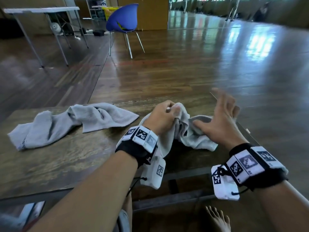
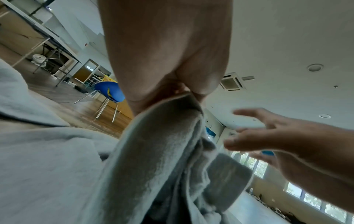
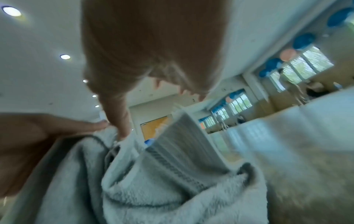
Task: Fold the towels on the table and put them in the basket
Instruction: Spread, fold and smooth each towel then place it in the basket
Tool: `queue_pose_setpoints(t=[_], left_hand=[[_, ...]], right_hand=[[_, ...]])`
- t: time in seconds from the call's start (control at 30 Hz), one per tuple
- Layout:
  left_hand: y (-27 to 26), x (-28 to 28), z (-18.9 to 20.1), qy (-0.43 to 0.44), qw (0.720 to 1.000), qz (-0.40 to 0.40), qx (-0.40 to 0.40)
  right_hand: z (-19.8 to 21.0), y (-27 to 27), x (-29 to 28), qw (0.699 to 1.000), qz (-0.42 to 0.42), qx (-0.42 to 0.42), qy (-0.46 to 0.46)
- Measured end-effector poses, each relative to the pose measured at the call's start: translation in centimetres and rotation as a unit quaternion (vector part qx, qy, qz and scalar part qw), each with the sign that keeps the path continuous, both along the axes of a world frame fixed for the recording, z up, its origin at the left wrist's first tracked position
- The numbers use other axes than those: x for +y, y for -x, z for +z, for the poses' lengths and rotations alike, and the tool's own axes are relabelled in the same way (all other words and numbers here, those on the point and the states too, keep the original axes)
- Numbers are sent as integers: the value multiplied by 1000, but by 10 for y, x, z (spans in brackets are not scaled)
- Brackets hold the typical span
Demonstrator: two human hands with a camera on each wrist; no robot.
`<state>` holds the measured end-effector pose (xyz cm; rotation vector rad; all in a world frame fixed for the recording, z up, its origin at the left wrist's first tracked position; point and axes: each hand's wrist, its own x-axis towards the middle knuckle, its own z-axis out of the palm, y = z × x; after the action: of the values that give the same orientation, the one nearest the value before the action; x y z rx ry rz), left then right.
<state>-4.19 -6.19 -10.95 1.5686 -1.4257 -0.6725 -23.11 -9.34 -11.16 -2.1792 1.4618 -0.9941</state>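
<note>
Towels lie on a brown wooden table [image 1: 58, 164]. There are two of them, and both are soft and grey. One towel [image 1: 192, 138] is bunched up near the right end of the table, close to the front edge. The person's left hand [image 1: 160, 117] grips this towel. The fingers and thumb are curled round a bunch of cloth and lift it a little, so the rest hangs down in folds onto the table. From the left wrist view, the cloth drops straight down from the pinched fingers [image 2: 168, 91].

The right hand [image 1: 219, 119] is just beside the left one, over the same towel. Its fingers are spread out and mostly straight, and they hold nothing. Only the thumb [image 3: 120, 121] reaches down to the cloth.

The other towel [image 1: 66, 124] lies crumpled on the left part of the table, well apart from both hands.

Far behind, on the shiny wood floor, stands a blue chair [image 1: 123, 19]. A yellow basket [image 1: 108, 11] shows behind the chair.
</note>
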Motion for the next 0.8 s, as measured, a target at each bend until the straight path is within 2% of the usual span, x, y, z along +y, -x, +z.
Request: queue_pose_setpoints(t=[0.07, 0.1, 0.17, 0.23, 0.3, 0.37, 0.43, 0.47, 0.57, 0.67, 0.73, 0.8], left_hand=[[9, 2, 4, -9, 996, -83, 25], [12, 4, 6, -24, 991, -130, 38], [11, 4, 8, -41, 981, -190, 16], [3, 5, 3, -24, 982, -169, -79], [-9, 6, -8, -5, 983, -83, -163], [-18, 7, -17, -11, 979, -8, -204], [-26, 4, -20, -27, 980, 31, -193], [-29, 3, -19, -29, 986, 37, -162], [-20, 7, -14, -42, 996, -28, -70], [1, 13, -20, -83, 985, -74, -132], [10, 12, -21, -38, 983, -63, -169], [10, 9, -15, 11, 987, -33, -154]], right_hand=[[-3, -5, 1, 993, 70, 97, 4], [-4, -7, 2, 989, 77, 123, -19], [-2, -6, 0, 992, 58, 106, -37], [3, 0, -4, 999, 27, 42, -17], [8, 7, -9, 1000, -10, -22, 3], [12, 11, -12, 996, -35, -77, 8], [12, 14, -15, 989, -49, -135, -13], [11, 15, -16, 985, -49, -163, -30], [9, 12, -16, 976, -16, -192, -99], [7, 1, -13, 970, 48, -197, -131], [7, -5, -11, 971, 80, -187, -122], [5, -7, -11, 975, 94, -179, -94]])
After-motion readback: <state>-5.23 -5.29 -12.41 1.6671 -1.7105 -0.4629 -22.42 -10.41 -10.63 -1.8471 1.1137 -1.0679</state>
